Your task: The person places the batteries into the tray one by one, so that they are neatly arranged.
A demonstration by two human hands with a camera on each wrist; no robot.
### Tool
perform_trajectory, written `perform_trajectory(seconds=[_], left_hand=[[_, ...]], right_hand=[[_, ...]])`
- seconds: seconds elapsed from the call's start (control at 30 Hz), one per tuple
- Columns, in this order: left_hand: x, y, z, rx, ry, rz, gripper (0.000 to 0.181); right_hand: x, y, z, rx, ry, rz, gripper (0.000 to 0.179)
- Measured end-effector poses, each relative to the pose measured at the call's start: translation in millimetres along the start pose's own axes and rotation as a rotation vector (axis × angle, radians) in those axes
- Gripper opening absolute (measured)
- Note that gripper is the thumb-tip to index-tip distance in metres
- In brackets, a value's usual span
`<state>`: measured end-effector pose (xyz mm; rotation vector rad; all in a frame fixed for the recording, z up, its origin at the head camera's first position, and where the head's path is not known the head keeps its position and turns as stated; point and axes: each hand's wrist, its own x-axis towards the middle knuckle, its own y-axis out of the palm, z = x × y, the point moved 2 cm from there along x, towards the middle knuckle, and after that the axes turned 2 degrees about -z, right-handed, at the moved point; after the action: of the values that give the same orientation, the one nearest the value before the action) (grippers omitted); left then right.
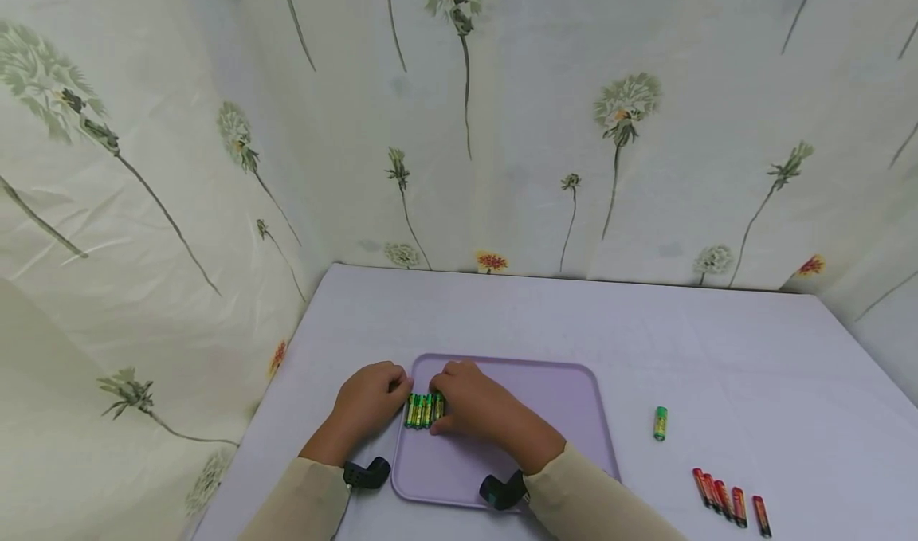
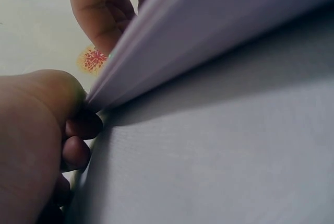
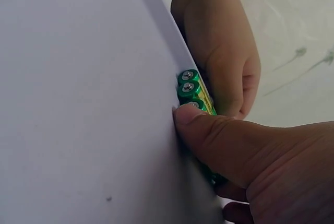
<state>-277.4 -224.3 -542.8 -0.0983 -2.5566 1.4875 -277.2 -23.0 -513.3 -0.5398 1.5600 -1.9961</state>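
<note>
We see a short row of green batteries (image 1: 419,411) lying side by side against the left edge of a lilac tray (image 1: 552,401), running along that edge. Their casings are a shiny bright green, with yellow, printed bands around the middle. From the right wrist we see their near ends: a glossy green collar and a small silver nub on each, with yellow streaks along the sides. The cells touch or nearly touch one another.

Our right hand (image 1: 476,405) pinches the end battery (image 1: 440,404) of the row, the thumb at its near end and the fingers at its far end. Our left hand (image 1: 367,401) sits at the tray's left rim, beside the row, with its fingers bent; whether it pinches the rim or only rests against it, we cannot tell.

To the right of the tray, well apart from the row, we see a loose green battery (image 1: 660,424) in the same green and yellow, lying on the pale tablecloth (image 1: 559,310). Nearer to us and farther right lie several slim red batteries (image 1: 739,507) with dark markings, most of them bunched together, one slightly apart at the right.
</note>
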Motion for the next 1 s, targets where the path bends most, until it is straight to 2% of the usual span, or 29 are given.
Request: perform_trajectory(seconds=[0.23,0.8,1.0], left_hand=[[0.4,0.0,-0.5,0.002,-0.004,0.004,0.037],[0.3,-2.6,-3.0,-0.001,0.004,-0.004,0.034],[-1.1,-0.6,-1.3,-0.005,0.007,-0.005,0.033]], right_hand=[[-1.2,-0.2,1.3,-0.008,-0.008,-0.010,0.050],[-3.8,0.6,2.1,-0.029,-0.014,-0.044,0.052],[-7.2,4.6,0.3,-0.025,-0.016,-0.065,0.061]])
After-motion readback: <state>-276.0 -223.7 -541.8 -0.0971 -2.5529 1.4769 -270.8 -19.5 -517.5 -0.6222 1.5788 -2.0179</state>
